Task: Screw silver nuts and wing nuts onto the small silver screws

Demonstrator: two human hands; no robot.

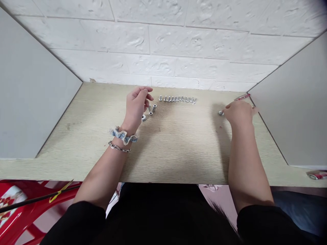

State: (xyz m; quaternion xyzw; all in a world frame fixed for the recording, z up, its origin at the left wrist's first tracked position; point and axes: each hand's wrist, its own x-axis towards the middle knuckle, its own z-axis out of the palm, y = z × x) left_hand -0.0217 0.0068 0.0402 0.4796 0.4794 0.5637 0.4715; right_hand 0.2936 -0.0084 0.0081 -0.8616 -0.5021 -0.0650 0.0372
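My left hand (139, 100) hovers over the board with its fingers loosely curled and apart, and nothing shows between them. Just below its fingertips lie several small metal pieces, among them a socket-head bolt (154, 107), a small nut-like piece (150, 113) and a round ring-like piece (143, 118), partly behind the wrist. My right hand (239, 113) is bent downward at the right, back toward me. Its fingers are mostly hidden and one is blurred. By its left edge is a shiny metal piece (221, 113), touching or very near the hand; I cannot tell which.
A row of several silver bolts (176, 99) stands near the white brick-pattern wall (163, 41). Grey panels (33, 85) border both sides. A red-and-silver object (242, 97) lies behind my right hand, another (316, 175) at the right front edge. A red chair (33, 194) is lower left.
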